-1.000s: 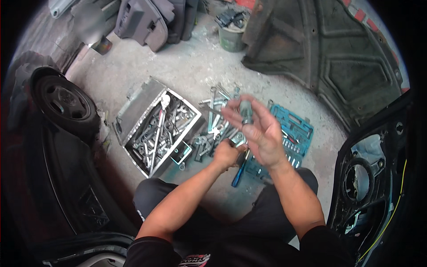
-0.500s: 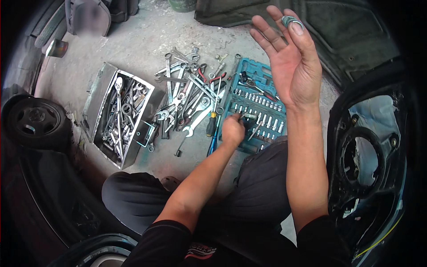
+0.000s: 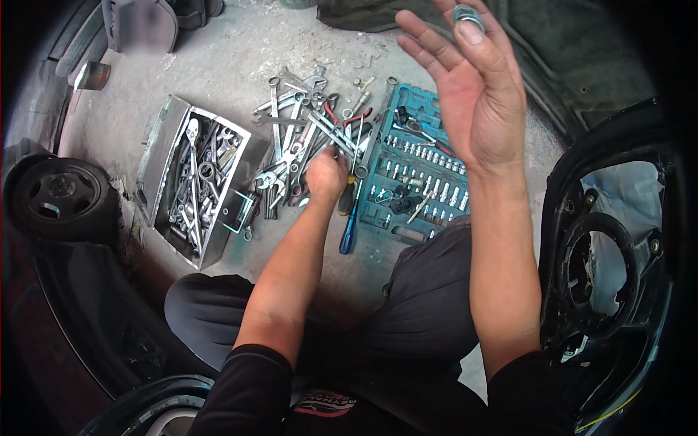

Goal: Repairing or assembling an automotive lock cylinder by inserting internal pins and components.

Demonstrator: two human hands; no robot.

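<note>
My left hand [image 3: 326, 174] is over the right side of a heap of wrenches [image 3: 289, 154], its fingers curled down among the tools. Whatever it grips there, if anything, is hidden by the hand. Raised at the upper right, my right hand [image 3: 476, 109] pinches a small silver metal ring [image 3: 467, 13] between thumb and forefinger, its other fingers spread. Right of my left hand lies a teal socket set case [image 3: 374, 156], open, with rows of sockets. Between the heap and the case are a yellow-and-black screwdriver [image 3: 347, 196] and a blue-handled screwdriver [image 3: 350, 231].
An open metal toolbox [image 3: 227, 211] full of ratchets, wrenches and sockets stands at the left. Beyond it is a black wheel [image 3: 62, 190]. A black car door panel [image 3: 556, 247] rises at the right, and a dark moulded panel [image 3: 567, 51] lies at the far right.
My left hand has moved left from the socket case to the wrench heap. My right hand, still pinching the metal ring, has shifted slightly up and left.
</note>
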